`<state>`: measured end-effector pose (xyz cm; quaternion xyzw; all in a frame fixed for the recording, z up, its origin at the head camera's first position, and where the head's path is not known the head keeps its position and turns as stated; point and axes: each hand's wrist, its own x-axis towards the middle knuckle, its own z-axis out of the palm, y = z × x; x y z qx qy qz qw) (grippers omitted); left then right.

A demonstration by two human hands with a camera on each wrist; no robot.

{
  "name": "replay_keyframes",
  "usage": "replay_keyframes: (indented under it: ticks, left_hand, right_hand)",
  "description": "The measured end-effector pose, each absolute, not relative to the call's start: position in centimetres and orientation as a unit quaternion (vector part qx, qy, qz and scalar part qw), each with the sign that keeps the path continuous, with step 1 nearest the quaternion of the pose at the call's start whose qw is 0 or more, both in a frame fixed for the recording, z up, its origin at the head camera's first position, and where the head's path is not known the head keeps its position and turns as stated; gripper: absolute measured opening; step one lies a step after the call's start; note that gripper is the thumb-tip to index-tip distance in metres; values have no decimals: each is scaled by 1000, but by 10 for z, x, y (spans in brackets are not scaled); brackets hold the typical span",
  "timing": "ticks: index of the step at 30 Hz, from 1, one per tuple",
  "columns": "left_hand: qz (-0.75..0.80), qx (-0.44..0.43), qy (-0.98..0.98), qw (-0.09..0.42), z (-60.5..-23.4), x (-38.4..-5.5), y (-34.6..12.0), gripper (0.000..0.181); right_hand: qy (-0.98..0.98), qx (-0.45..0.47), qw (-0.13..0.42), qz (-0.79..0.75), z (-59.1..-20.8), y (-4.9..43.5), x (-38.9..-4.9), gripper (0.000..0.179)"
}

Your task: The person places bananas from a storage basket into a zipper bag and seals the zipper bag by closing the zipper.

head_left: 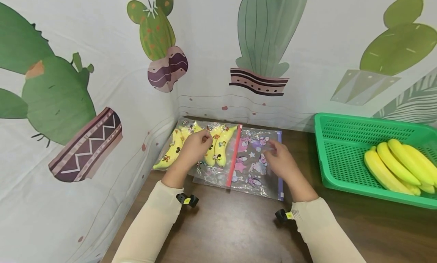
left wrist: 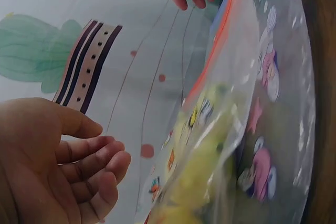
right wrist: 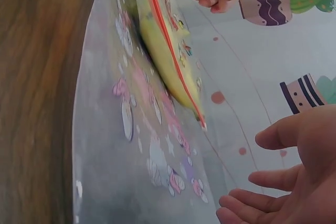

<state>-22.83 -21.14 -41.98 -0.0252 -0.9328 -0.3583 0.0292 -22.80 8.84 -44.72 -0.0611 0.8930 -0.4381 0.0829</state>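
Observation:
A clear zip bag with a red closure (head_left: 235, 156) lies on the table with several yellow bananas (head_left: 222, 145) inside. Cartoon figures are printed on it. My left hand (head_left: 196, 151) is over this bag, and its fingers bend loosely around nothing in the left wrist view. Partly under the first bag and to its right lies a flat clear bag with a blue-purple closure (head_left: 280, 168), printed with pink figures and stars. Over its right side hovers my right hand (head_left: 281, 160), fingers spread and holding nothing in the right wrist view.
On the right stands a green plastic basket (head_left: 345, 145) with several yellow bananas (head_left: 396, 168) in it. A white cloth with cactus prints (head_left: 205, 58) hangs behind and to the left of the brown wooden table (head_left: 225, 229). Small black devices (head_left: 281, 216) sit at both wrists.

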Motion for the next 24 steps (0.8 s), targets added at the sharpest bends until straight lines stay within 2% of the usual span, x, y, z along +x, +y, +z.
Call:
replay_keyframes:
  ticks: [13,24]
  left_hand:
    - [-373,-49,-927,-4,-431,-227,-169,23]
    - [-406,-84,-910,-7,-442,-231,-140,22]
  right_hand:
    - [911,-19,70,-405,-458,116,-231,61]
    - [919,-4,99,-381,-467,124,-235,66]
